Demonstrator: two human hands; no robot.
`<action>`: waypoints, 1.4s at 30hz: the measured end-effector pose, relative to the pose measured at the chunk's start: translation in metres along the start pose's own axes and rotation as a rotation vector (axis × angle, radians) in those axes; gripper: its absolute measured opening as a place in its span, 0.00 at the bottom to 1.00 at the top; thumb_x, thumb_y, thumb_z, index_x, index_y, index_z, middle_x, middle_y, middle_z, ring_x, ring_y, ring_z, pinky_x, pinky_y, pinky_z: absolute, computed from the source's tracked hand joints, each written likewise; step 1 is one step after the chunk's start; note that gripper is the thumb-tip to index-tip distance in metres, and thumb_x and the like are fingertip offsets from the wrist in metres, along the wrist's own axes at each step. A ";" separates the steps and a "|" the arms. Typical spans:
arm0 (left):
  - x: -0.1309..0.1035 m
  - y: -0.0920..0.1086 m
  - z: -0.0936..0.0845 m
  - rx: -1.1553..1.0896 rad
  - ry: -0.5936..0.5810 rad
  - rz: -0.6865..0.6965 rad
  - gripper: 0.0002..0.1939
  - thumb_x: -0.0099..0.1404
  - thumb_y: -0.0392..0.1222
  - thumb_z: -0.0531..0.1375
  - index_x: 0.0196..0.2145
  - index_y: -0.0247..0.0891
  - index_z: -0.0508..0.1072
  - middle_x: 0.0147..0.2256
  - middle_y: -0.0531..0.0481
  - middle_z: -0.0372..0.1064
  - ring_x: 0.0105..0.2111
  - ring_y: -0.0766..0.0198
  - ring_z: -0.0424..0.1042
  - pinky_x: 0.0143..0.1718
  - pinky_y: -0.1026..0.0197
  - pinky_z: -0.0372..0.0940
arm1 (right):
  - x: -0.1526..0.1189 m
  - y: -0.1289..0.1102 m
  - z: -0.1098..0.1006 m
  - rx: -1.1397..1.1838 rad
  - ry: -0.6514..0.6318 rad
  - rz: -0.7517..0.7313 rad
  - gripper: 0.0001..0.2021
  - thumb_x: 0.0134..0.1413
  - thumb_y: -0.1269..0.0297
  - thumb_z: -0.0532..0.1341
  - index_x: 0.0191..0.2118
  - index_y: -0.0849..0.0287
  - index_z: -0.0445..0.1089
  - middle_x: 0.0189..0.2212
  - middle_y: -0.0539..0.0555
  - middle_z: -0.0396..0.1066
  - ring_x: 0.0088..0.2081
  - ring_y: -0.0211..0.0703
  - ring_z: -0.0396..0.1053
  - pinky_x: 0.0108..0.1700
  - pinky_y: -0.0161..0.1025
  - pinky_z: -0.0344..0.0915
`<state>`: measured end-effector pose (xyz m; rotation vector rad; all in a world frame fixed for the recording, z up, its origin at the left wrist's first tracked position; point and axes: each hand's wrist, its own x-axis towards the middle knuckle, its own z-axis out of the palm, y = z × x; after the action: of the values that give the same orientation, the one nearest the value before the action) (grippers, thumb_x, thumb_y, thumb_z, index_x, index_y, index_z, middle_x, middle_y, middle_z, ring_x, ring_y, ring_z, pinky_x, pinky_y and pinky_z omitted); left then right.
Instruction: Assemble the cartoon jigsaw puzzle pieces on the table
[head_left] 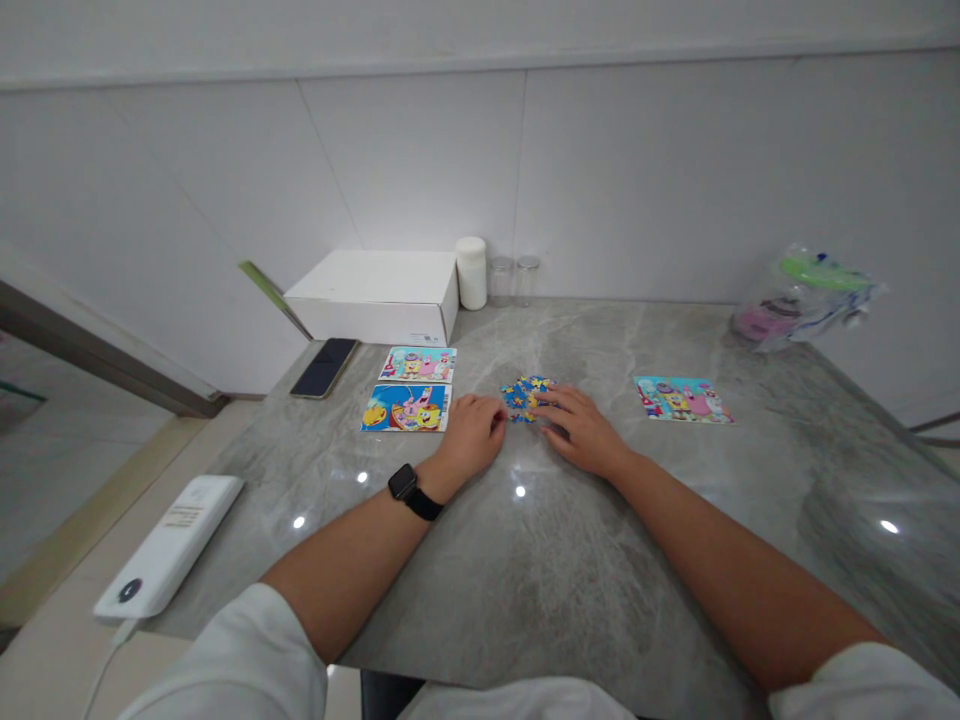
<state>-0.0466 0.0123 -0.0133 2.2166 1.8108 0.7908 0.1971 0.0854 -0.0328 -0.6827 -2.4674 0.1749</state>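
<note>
A small heap of blue and yellow jigsaw pieces (519, 394) lies on the grey marbled table (525, 590). At its left edge rests my left hand (471, 436), with fingers curled inward; whatever is in them, if anything, is hidden. My right hand (581, 430) reaches over the heap's right side, palm down, fingers apart and touching pieces. Left of my left hand lie two cartoon picture cards, a blue one (405, 408) nearer me and a light one (418, 364) just behind it. Another cartoon picture (684, 400) lies flat to the right of my right hand.
At the back left are a white box (375, 290), a white canister (471, 273) and two clear glasses (527, 282). A phone (325, 367) lies before the box. A white power bank (172, 545) with a cable sits at the left edge. A plastic bag (802, 300) stands back right.
</note>
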 end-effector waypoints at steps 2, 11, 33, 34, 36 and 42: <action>0.000 0.000 0.000 -0.138 0.033 0.041 0.05 0.67 0.34 0.61 0.40 0.41 0.75 0.41 0.47 0.77 0.46 0.53 0.73 0.52 0.49 0.65 | 0.001 -0.005 -0.001 -0.003 0.021 0.004 0.20 0.66 0.65 0.61 0.61 0.49 0.74 0.60 0.57 0.74 0.66 0.56 0.66 0.69 0.64 0.61; -0.003 0.010 0.004 -0.627 -0.023 -0.032 0.10 0.68 0.38 0.63 0.47 0.41 0.72 0.41 0.49 0.76 0.43 0.61 0.76 0.49 0.56 0.69 | 0.006 -0.023 -0.007 0.015 0.039 -0.033 0.12 0.68 0.62 0.61 0.54 0.51 0.76 0.49 0.57 0.79 0.55 0.53 0.74 0.63 0.57 0.67; -0.003 0.017 0.001 -0.769 -0.077 -0.065 0.11 0.69 0.49 0.62 0.36 0.38 0.73 0.32 0.51 0.72 0.35 0.63 0.70 0.41 0.61 0.66 | 0.005 -0.029 -0.013 0.042 0.161 -0.019 0.08 0.69 0.59 0.61 0.47 0.50 0.77 0.43 0.55 0.81 0.49 0.51 0.76 0.59 0.54 0.69; -0.003 0.016 0.002 -0.783 -0.076 -0.072 0.11 0.69 0.49 0.62 0.36 0.38 0.74 0.32 0.51 0.71 0.34 0.63 0.70 0.40 0.61 0.66 | 0.005 -0.029 -0.012 0.049 0.160 -0.026 0.08 0.69 0.60 0.61 0.47 0.50 0.77 0.43 0.55 0.81 0.49 0.51 0.76 0.59 0.54 0.69; -0.003 0.015 0.003 -0.808 -0.072 -0.088 0.12 0.70 0.50 0.61 0.36 0.38 0.74 0.32 0.51 0.71 0.34 0.63 0.70 0.40 0.61 0.66 | 0.005 -0.029 -0.012 0.063 0.153 -0.038 0.08 0.69 0.60 0.61 0.47 0.50 0.77 0.44 0.55 0.81 0.49 0.50 0.76 0.58 0.53 0.69; -0.003 0.013 0.006 -0.819 -0.063 -0.099 0.14 0.71 0.52 0.60 0.38 0.38 0.74 0.33 0.51 0.72 0.34 0.63 0.69 0.40 0.61 0.66 | 0.006 -0.029 -0.012 0.074 0.102 -0.051 0.09 0.70 0.61 0.59 0.45 0.49 0.78 0.41 0.55 0.81 0.46 0.49 0.76 0.56 0.51 0.70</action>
<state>-0.0330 0.0076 -0.0136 1.5785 1.2200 1.1546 0.1867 0.0633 -0.0120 -0.5817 -2.3656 0.2059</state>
